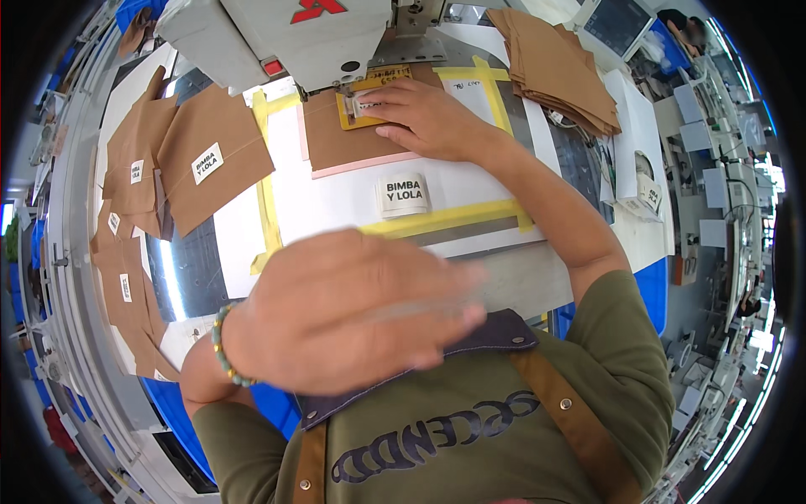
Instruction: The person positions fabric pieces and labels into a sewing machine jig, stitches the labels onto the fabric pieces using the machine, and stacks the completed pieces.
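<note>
My right hand [430,122] lies with its fingers stretched over a small yellow template [363,124] and the white label [356,104] framed in it. Under the template is a brown fabric panel [323,139], edged by a pink strip [361,167], below the head of a sewing machine [277,38]. Close to the camera, my left hand [353,311] is raised and smeared by motion, a beaded bracelet at its wrist. Whether its fingers hold anything cannot be made out. A small pile of white printed labels [403,195] sits on the white sheet, between my two hands.
Brown panels with white labels [210,164] lie spread on the left of the table. A stack of plain brown panels [558,71] is at the back right, near a screen [617,25]. Yellow tape [445,220] borders the white sheet. A white box [640,147] stands at right.
</note>
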Tool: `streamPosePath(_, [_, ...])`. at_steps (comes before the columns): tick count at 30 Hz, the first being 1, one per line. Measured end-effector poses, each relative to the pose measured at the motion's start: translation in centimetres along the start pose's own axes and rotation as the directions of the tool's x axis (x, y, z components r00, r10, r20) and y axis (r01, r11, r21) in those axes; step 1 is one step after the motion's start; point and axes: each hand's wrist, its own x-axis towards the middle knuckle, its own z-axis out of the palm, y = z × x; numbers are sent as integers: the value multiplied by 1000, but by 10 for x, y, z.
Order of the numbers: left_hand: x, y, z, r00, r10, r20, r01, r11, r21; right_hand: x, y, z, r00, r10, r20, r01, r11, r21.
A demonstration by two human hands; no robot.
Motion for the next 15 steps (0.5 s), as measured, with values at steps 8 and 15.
streamPosePath(8, [0,35,-3,964,183,-192,-222,951,-213,-1,-2,3,999,22,-37,-22,1000,2])
streamPosePath(15, [-9,49,3,968,167,-188,-200,964,-176,6,9,7,997,80,-15,-81,994,-73])
